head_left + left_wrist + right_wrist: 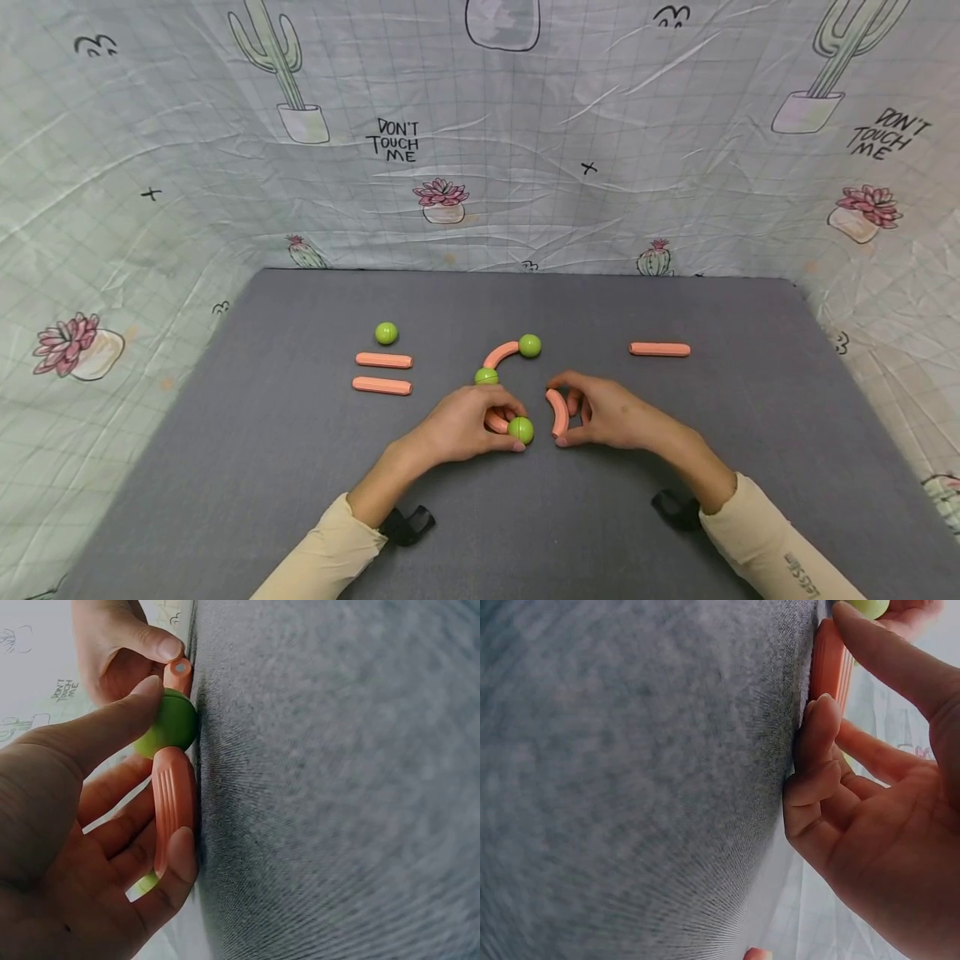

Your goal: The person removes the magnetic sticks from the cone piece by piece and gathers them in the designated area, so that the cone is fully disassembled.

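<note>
My left hand (pixel 472 425) holds a green ball (pixel 521 430) between thumb and fingers at the near end of a chain on the table. From that ball an orange curved rod (pixel 174 802) runs back under the fingers, partly hidden. The chain goes on through another green ball (pixel 487 377) and a second curved rod (pixel 501 353) to a green ball (pixel 530 346) at its far end. Just right of the held ball, my right hand (pixel 607 410) pinches a loose curved orange rod (pixel 558 412) by its two ends, a small gap from the ball.
At the left lie two straight orange rods (pixel 384 360) side by side, with a single green ball (pixel 386 333) behind them. Another straight rod (pixel 660 349) lies at the back right. Printed cloth (pixel 510 208) walls the grey table (pixel 225 467) at back and sides.
</note>
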{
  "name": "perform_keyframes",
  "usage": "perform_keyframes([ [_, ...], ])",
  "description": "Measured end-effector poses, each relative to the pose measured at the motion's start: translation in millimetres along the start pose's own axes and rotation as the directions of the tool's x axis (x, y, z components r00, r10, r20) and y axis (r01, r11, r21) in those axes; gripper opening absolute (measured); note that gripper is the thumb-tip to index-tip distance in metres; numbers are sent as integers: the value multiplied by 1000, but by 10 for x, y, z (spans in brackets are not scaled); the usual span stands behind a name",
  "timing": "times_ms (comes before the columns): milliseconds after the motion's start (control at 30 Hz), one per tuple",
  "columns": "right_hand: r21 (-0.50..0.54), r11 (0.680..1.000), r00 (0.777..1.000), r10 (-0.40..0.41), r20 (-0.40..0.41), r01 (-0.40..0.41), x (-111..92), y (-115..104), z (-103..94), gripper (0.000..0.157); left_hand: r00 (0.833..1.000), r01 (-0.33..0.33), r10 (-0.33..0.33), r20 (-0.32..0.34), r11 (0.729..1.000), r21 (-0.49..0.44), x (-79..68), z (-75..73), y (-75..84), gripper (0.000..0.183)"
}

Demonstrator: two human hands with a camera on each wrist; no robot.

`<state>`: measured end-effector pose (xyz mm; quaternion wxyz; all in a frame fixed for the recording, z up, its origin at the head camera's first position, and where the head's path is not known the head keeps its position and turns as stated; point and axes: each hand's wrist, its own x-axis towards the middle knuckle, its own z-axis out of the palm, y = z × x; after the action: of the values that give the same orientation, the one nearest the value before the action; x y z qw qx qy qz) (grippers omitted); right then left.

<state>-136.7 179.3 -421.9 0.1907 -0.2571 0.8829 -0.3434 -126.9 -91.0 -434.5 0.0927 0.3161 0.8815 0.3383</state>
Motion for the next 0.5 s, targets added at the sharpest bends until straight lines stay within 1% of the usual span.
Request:
perform_keyframes([
  [100, -4, 1000, 1000, 1, 7, -1, -2, 7, -13, 65, 1000, -8, 8, 5, 1000, 1, 2, -4, 0, 33],
  [267, -15, 1000, 1000, 20, 7, -19, -14, 16, -35, 66, 1000, -4, 4, 2, 1000, 0, 3, 14, -10, 32],
  [500, -21, 999, 999, 28, -40, -29, -84, 55, -107, 65, 1000, -2, 2, -6, 1000, 9, -9, 33, -23, 32],
])
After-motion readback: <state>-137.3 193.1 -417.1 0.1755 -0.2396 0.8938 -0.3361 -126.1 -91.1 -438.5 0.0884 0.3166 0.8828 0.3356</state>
